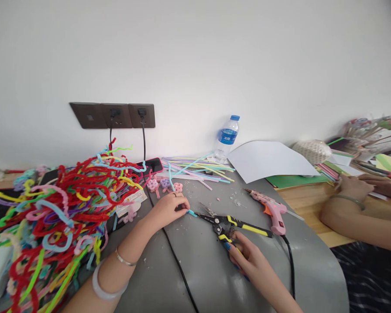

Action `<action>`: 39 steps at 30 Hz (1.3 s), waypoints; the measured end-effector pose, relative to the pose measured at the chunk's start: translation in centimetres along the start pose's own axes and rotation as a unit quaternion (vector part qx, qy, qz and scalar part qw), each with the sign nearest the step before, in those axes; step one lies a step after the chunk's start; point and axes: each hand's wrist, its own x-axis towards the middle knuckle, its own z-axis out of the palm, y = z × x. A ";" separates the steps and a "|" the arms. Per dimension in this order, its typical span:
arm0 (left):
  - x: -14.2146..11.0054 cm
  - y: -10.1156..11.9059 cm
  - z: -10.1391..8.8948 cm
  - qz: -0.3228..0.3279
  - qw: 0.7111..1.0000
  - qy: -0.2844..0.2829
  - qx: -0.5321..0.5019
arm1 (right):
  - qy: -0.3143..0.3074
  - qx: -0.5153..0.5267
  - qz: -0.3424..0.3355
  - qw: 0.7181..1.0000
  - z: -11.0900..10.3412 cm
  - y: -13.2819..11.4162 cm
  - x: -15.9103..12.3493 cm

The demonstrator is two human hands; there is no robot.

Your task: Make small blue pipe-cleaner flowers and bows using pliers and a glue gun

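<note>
My left hand (171, 208) pinches a light blue pipe cleaner (191, 213), whose short end sticks out toward the pliers. With fingers closed round one handle, my right hand (246, 254) holds black and yellow wire-stripping pliers (220, 224). The pliers' jaws are spread, and one tip lies close to the blue end; whether they touch I cannot tell. Small pink and purple pipe-cleaner flowers (165, 184) lie just behind my left hand. A pink hot glue gun (270, 211) rests on the grey table (247, 282) right of the pliers.
A big tangle of coloured pipe cleaners (81, 204) covers the left side. Straight pastel pipe cleaners (198, 167), a water bottle (228, 137) and white paper (272, 158) are at the back. A black cord (176, 256) crosses the table. Another person's arm (355, 217) is at right.
</note>
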 end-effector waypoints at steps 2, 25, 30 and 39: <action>0.0 -0.1 0.0 -0.001 1.000 0.001 -0.002 | -0.003 0.002 0.001 1.000 0.0 0.0 0.0; 0.0 0.0 0.0 -0.005 1.000 -0.004 -0.004 | -0.004 0.002 -0.007 1.000 0.0 0.7 0.1; 0.0 0.1 -0.1 -0.010 1.000 -0.005 -0.003 | -0.005 0.002 -0.010 1.000 0.0 0.6 0.0; 0.0 -0.1 0.1 -0.009 1.000 -0.002 -0.006 | 0.000 0.003 -0.005 1.000 0.0 0.3 0.0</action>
